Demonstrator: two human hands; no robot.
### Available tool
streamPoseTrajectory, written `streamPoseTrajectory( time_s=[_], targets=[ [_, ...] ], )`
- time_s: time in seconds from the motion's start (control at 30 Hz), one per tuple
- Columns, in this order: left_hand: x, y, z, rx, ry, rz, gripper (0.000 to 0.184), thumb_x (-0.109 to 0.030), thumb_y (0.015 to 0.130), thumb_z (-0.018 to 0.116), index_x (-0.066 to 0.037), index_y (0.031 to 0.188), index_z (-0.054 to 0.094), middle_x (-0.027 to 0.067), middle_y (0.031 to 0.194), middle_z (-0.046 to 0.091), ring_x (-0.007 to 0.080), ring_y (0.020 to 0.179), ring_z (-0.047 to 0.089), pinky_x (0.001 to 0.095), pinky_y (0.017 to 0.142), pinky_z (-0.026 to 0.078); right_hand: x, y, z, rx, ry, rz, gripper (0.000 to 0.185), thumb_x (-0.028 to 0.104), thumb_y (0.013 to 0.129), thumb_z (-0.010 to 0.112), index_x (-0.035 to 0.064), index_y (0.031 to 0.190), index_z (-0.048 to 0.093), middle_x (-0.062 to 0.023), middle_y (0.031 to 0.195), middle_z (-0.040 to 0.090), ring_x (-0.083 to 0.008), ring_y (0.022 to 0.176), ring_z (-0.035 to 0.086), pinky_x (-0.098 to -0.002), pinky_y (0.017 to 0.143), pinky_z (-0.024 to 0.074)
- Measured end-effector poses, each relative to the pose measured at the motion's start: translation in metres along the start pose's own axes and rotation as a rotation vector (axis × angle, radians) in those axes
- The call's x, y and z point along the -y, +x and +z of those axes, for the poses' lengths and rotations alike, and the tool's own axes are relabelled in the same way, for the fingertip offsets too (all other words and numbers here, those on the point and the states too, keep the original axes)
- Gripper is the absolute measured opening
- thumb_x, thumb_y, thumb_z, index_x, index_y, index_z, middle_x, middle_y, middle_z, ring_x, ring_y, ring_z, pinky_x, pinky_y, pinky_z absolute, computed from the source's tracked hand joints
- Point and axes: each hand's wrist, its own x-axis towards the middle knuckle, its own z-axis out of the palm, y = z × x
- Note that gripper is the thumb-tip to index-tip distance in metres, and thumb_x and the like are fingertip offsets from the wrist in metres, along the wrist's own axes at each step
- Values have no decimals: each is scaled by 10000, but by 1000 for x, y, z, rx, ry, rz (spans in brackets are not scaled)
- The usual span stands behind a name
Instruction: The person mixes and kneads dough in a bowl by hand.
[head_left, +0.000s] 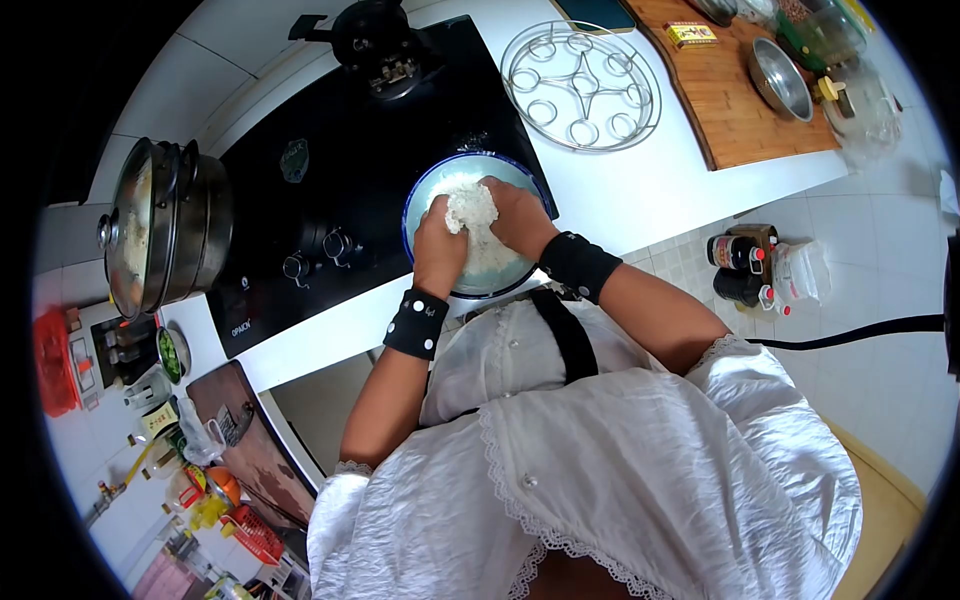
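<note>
A bowl (474, 291) with a dark blue rim stands at the front edge of the black stovetop, with white floury material inside. Over it, a rough, crumbly white dough lump (470, 205) is held between both hands. My left hand (438, 248) grips the lump from its left side, fingers curled. On the right side my right hand (520, 218) presses against the same lump, its fingers bent around it. The fingertips are partly hidden by the dough. Both wrists wear black bands.
Left on the stovetop (270, 230) is a steamer pot (200, 235) with a glass lid. A round wire rack (583, 90) lies on the white counter. Further right, a wooden board (715, 90) carries a metal bowl (780, 80) and a small yellow box (691, 35).
</note>
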Motion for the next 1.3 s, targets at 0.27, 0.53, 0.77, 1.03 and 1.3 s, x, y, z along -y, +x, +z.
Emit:
streamPoseTrajectory(
  time_s=[0.27,0.53,0.77,1.03,1.3],
  targets=[
    [-24,-2,-14,28,-136,-19,448,-1,636,588,-26,1064,459,160,1028,511,298,989,492,327,855,386,-1,1,-2,-32,216,-209,587,75,679,640,3,1191,362,-197,1165,448,-312,1105,428,-339,934,341],
    [-26,-11,-33,227,-70,-10,550,-52,621,640,-43,1121,411,197,1054,484,349,1040,449,348,889,375,9,-3,-24,244,200,-168,731,113,620,682,19,1245,315,-211,1223,377,-336,1166,345,-350,987,289],
    [-18,4,-24,169,95,-40,850,-109,583,738,-61,1281,256,216,1164,411,353,1057,457,348,903,385,-5,12,-7,193,15,-76,831,102,589,688,39,1293,253,-210,1208,377,-330,1157,347,-341,983,296],
    [-16,18,-4,268,351,-145,831,-89,537,756,-112,1244,320,197,1099,433,366,971,507,385,824,439,1,23,13,189,-255,17,596,133,642,684,87,1167,407,-159,1078,446,-319,976,510,-380,791,461],
    [-3,13,2,128,359,-10,389,-125,649,666,-64,996,500,192,945,524,365,841,540,405,723,451,1,16,13,93,-209,-57,284,17,690,554,69,968,534,-162,985,490,-329,935,513,-391,766,457]
  ],
)
